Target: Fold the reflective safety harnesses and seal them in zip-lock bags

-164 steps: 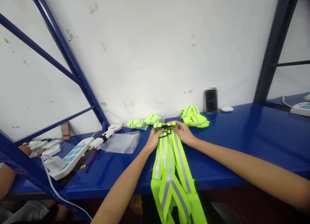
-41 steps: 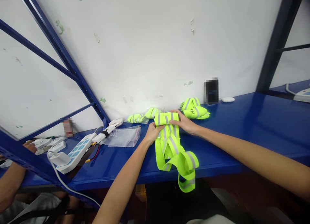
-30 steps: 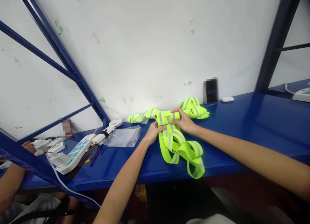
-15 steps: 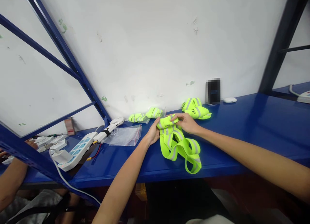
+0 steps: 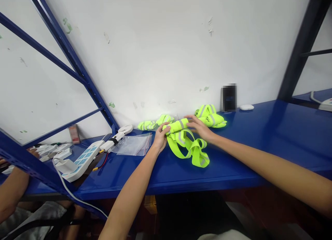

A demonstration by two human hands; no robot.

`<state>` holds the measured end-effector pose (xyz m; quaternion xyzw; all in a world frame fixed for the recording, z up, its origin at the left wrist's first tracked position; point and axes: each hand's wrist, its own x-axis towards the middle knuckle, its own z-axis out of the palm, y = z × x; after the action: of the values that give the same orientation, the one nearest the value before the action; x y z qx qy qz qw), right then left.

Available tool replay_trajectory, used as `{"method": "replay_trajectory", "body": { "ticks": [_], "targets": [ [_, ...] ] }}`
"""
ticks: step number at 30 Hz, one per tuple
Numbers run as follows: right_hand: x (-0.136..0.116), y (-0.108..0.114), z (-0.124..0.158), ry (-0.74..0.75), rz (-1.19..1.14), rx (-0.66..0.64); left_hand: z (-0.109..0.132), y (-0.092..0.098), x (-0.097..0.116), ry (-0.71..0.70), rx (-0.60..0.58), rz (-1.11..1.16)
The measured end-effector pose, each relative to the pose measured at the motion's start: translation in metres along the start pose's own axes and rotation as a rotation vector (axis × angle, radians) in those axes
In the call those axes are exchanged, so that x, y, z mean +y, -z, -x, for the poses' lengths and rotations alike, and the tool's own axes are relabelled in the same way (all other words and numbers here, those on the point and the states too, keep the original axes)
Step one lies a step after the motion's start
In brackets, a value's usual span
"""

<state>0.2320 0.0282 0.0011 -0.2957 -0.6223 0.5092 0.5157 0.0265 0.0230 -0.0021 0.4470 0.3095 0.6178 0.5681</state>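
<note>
A neon yellow reflective strap vest (image 5: 188, 145) lies on the blue shelf (image 5: 259, 143), partly rolled up at its far end. My left hand (image 5: 161, 136) grips the left end of the roll. My right hand (image 5: 198, 126) rests on the right end, its fingers curled over it. The loose loops of the vest lie bunched on the shelf just in front of both hands.
Rolled vests lie behind: two at the left (image 5: 155, 122), one at the right (image 5: 210, 116). Clear zip bags (image 5: 133, 145), a small white fan (image 5: 121, 132) and a white power strip (image 5: 80, 160) lie to the left. Another person's arm (image 5: 11, 191) shows at far left.
The vest hung long over the shelf's front edge; both hands have rolled it up from the far end, and its loose loops now lie wholly on the shelf.
</note>
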Motion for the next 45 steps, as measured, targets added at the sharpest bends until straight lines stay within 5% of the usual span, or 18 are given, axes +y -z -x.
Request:
{"method": "replay_trajectory", "body": {
  "ticks": [12, 18, 28, 31, 35, 39, 45],
  "targets": [
    [0.002, 0.009, -0.004, -0.006, 0.066, -0.126, 0.007, -0.002, 0.003, 0.011, -0.147, 0.000],
    [-0.006, 0.005, -0.001, -0.175, -0.227, -0.213, 0.005, 0.002, 0.003, 0.025, -0.199, -0.015],
    [-0.004, 0.010, 0.000, -0.325, -0.281, -0.320, 0.001, 0.006, 0.000, 0.035, -0.229, -0.050],
    [0.000, 0.008, -0.002, -0.269, -0.219, -0.307, 0.003, -0.001, -0.001, 0.024, -0.201, -0.021],
    [0.006, 0.004, -0.007, -0.063, 0.014, -0.096, 0.007, -0.011, -0.004, 0.035, -0.123, 0.040],
    [0.012, 0.004, -0.011, 0.125, 0.207, 0.010, 0.009, -0.010, -0.007, 0.134, -0.214, -0.016],
    [0.020, 0.011, -0.009, 0.172, 0.416, 0.008, 0.010, -0.001, -0.013, 0.236, -0.292, -0.138]
  ]
}}
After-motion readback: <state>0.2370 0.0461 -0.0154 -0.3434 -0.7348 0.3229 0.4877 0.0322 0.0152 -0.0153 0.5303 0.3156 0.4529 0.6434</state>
